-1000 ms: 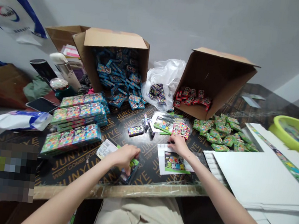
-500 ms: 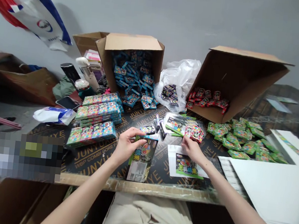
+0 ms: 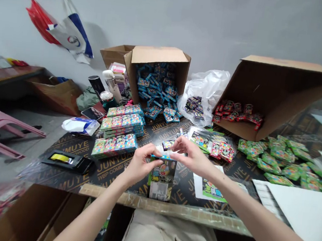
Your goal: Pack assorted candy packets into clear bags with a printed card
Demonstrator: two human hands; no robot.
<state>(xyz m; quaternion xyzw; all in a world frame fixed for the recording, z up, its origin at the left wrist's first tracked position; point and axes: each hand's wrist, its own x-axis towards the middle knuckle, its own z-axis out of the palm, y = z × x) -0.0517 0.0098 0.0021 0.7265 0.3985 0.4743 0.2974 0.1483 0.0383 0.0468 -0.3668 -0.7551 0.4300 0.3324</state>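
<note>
My left hand (image 3: 144, 160) pinches the top left edge of a dark, colourfully printed packet (image 3: 162, 178), which stands upright near the table's front edge. A bright blue strip shows along its top. At the top right edge of the packet are the bent fingers of my right hand (image 3: 187, 154), closed with the thumb beside something pale and see-through. Whether that is part of the packet I cannot tell. A small dark box (image 3: 168, 144) lies just behind my hands. Right of it are small red boxes (image 3: 221, 151) and a flat printed card (image 3: 214, 187) on white backing.
Stacked blue-and-green packs (image 3: 115, 146) and a tape dispenser (image 3: 67, 161) lie to the left. Behind stand a carton of blue packets (image 3: 159, 55), a plastic bag (image 3: 208, 79) and a carton of red packets (image 3: 291, 88). Green packets (image 3: 278, 157) and white sheets (image 3: 306, 216) lie right.
My right hand has left the small red boxes and moved left to the packet's top edge. My left hand still holds the packet. The view has shifted left.
</note>
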